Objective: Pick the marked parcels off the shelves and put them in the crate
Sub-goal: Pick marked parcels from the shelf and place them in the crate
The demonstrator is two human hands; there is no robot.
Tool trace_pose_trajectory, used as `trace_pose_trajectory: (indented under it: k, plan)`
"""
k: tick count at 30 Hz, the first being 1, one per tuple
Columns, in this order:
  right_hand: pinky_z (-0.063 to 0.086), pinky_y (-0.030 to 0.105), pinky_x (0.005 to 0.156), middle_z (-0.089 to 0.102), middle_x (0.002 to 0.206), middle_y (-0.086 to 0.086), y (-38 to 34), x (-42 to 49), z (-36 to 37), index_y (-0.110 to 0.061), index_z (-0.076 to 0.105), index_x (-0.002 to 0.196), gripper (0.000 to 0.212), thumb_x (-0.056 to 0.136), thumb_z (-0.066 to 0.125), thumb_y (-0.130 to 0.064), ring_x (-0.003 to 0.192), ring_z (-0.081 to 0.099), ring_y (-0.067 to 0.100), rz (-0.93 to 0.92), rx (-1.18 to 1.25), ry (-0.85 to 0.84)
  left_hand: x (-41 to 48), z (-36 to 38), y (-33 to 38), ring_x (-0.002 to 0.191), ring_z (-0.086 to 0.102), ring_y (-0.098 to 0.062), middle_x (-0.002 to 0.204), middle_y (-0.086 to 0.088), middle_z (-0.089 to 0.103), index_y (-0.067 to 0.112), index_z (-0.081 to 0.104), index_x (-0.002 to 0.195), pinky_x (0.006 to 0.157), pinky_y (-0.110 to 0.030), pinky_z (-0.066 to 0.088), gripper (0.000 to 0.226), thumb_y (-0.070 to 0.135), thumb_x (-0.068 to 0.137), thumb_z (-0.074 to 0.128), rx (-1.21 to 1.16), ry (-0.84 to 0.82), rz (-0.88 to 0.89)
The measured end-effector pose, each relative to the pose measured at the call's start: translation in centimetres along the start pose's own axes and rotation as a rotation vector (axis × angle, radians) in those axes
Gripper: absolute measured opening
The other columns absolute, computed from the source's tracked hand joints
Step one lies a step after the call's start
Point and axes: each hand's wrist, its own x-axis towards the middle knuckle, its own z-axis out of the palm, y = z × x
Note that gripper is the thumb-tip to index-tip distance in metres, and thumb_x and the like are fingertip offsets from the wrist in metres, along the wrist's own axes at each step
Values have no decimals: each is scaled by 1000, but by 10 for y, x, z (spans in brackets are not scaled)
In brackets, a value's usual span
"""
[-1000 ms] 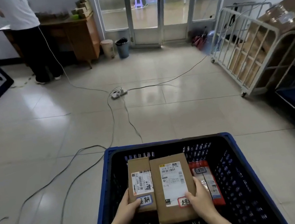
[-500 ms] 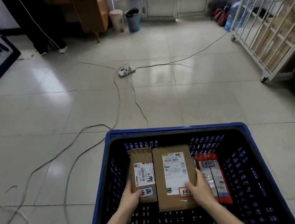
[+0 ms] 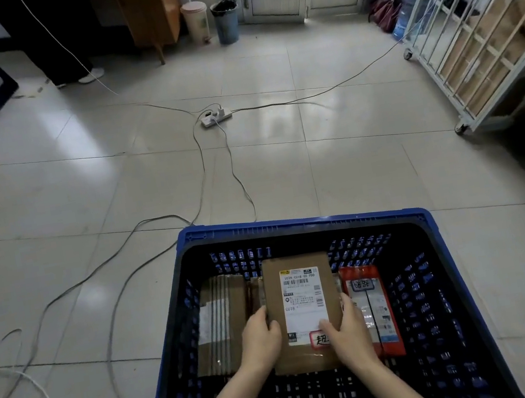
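A blue-rimmed black crate stands on the floor right below me. Inside it, a brown cardboard parcel with a white shipping label and a red-edged handwritten tag lies flat in the middle. My left hand grips its left edge and my right hand grips its right edge near the tag. A second brown parcel leans against the crate's left wall, apart from my hands. A red and white flat packet lies at the right of the crate floor.
Grey cables and a white power strip trail over the tiled floor ahead. A white wire cage trolley stands at the right. A wooden desk, two bins and a person's legs are at the back.
My left hand has let go of the smaller parcel, which now leans at the crate's left wall, and moved onto the middle parcel. The view has tipped downward.
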Motion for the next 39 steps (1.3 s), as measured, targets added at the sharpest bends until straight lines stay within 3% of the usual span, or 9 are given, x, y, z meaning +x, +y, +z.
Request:
trace_pose_trajectory:
  k: [4, 7, 15, 18, 23, 25, 28, 32, 39]
  plan:
    - [37, 39, 105, 26, 148, 9, -5, 0, 6, -19, 10, 148, 85, 84, 59, -48, 134, 32, 24, -17, -186, 4, 2, 3, 2, 94, 67, -22, 107, -7, 70, 8, 63, 115, 86, -41, 56, 31, 4, 92, 42, -311, -103, -177]
    - [33, 42, 108, 19, 150, 12, -9, 0, 9, -22, 9, 148, 94, 77, 56, -63, 136, 27, 30, -6, -328, 5, -1, 7, 4, 89, 70, -24, 97, -7, 73, 7, 67, 107, 84, -42, 57, 33, -2, 87, 43, -388, -143, -217]
    - [30, 44, 109, 21, 151, 10, -11, 23, -17, -26, 21, 144, 83, 78, 57, -60, 137, 26, 29, -191, -556, -20, -23, 28, 0, 107, 63, -23, 111, -9, 69, 3, 61, 114, 101, -39, 47, 33, -3, 85, 46, -509, -313, -278]
    - [26, 44, 113, 19, 153, 8, -9, 35, -28, -26, 21, 145, 78, 82, 58, -52, 140, 22, 27, -216, -591, -51, -23, 31, 6, 108, 60, -16, 115, -4, 67, 5, 60, 116, 103, -34, 45, 30, 6, 87, 53, -416, -379, -251]
    - [15, 44, 117, 13, 157, 3, 1, 30, -27, -29, 12, 149, 78, 87, 53, -51, 144, 12, 22, -251, -602, -25, 1, 20, 15, 129, 37, -27, 140, -13, 31, 5, 26, 140, 103, -34, 37, 68, 27, 87, 64, -95, 92, -62]
    - [15, 43, 116, 12, 157, 4, 8, 23, -32, -28, 10, 149, 78, 88, 53, -49, 144, 12, 22, -221, -543, 74, 16, 15, 21, 140, 21, -28, 150, -12, 20, 9, 18, 146, 111, -37, 29, 77, 31, 88, 62, 67, 159, 47]
    - [33, 42, 106, 23, 151, 12, 29, 12, -47, -22, 18, 147, 72, 89, 53, -45, 136, 27, 29, 12, -352, 217, 37, 10, 26, 143, 19, -28, 154, -10, 21, 13, 21, 148, 114, -40, 25, 73, 27, 89, 61, 213, 40, 105]
    - [46, 19, 66, 52, 121, 11, 47, 10, -53, -11, 42, 136, 47, 94, 51, -32, 91, 54, 16, 181, -8, 4, 38, 11, 24, 124, 47, -25, 138, -10, 45, 17, 38, 140, 98, -32, 43, 56, 20, 88, 60, 210, -87, 123]
    - [49, 30, 80, 55, 115, 3, 46, 12, -62, -22, 54, 112, 29, 88, 59, -36, 101, 55, 17, 49, -137, -69, -5, -12, -15, 121, 52, -18, 137, -2, 51, 15, 38, 139, 90, -23, 44, 60, 33, 88, 61, 363, -250, 5]
